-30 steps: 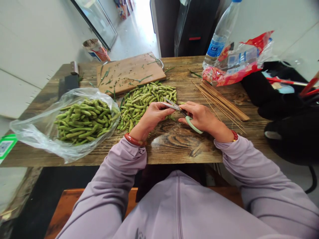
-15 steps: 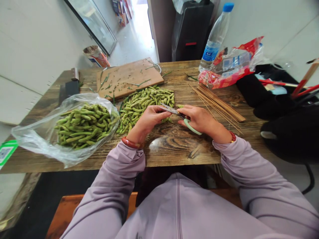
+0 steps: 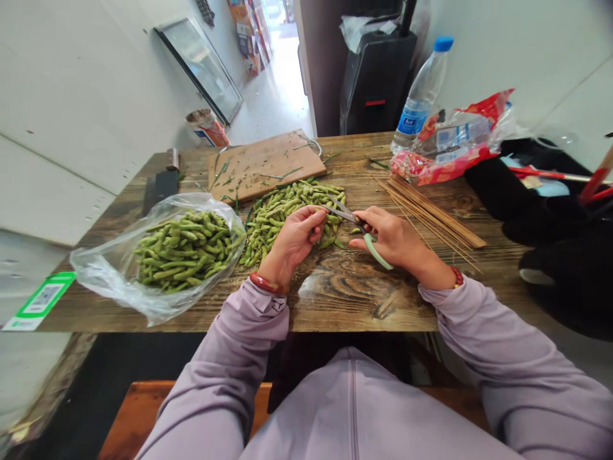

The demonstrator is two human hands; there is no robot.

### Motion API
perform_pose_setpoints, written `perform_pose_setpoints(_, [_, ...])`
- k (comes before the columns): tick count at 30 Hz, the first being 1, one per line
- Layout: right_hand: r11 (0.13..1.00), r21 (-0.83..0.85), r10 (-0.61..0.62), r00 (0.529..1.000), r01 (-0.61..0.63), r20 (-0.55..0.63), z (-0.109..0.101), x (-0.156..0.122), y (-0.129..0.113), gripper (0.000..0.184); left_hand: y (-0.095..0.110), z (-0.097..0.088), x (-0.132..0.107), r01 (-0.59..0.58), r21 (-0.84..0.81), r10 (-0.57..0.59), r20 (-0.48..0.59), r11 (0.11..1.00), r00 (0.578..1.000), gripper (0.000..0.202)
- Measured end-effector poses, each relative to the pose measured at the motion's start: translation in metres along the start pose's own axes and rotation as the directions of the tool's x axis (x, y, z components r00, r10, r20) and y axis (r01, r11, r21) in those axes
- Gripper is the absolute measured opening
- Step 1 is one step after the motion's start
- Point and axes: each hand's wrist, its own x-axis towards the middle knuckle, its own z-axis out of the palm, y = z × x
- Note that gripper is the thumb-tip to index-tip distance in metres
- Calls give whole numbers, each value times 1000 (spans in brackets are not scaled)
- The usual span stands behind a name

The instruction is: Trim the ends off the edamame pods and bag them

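My right hand (image 3: 390, 236) is closed around scissors (image 3: 368, 245) with pale green handles, their blades parted and pointing left. My left hand (image 3: 299, 233) pinches a small green edamame pod (image 3: 318, 209), mostly hidden by the fingers, close to the blade tips. Behind the left hand spreads a loose pile of edamame pods (image 3: 272, 207) on the wooden table (image 3: 345, 294). To the left, more edamame pods (image 3: 184, 249) fill an open clear plastic bag (image 3: 112, 275).
A cutting board (image 3: 268, 167) with green scraps lies at the back. Bamboo skewers (image 3: 435, 214) rest to the right, before a water bottle (image 3: 419, 102) and a red plastic package (image 3: 445, 156). A black caddy (image 3: 502, 191) stands at far right; a cleaver (image 3: 160, 188) lies back left.
My view has shifted, so the table sits lower and further right. The scissor blades have parted more, and my left hand has drawn slightly away from the right, fingers curled tighter.
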Motion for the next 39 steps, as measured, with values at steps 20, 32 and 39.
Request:
perform_pose_setpoints(20, [996, 23, -81, 996, 82, -47, 6, -2, 0, 41, -8, 5, -4, 72, -60, -67, 74, 996, 995, 32])
perform_pose_setpoints(32, [990, -137, -32, 999, 35, 29, 1, -1, -9, 32, -6, 7, -2, 101, -27, -99, 80, 994, 992, 28])
perform_pose_setpoints(39, [995, -92, 31, 998, -35, -49, 0, 2, 2, 31, -1, 9, -1, 114, -36, -114, 4, 993, 994, 18])
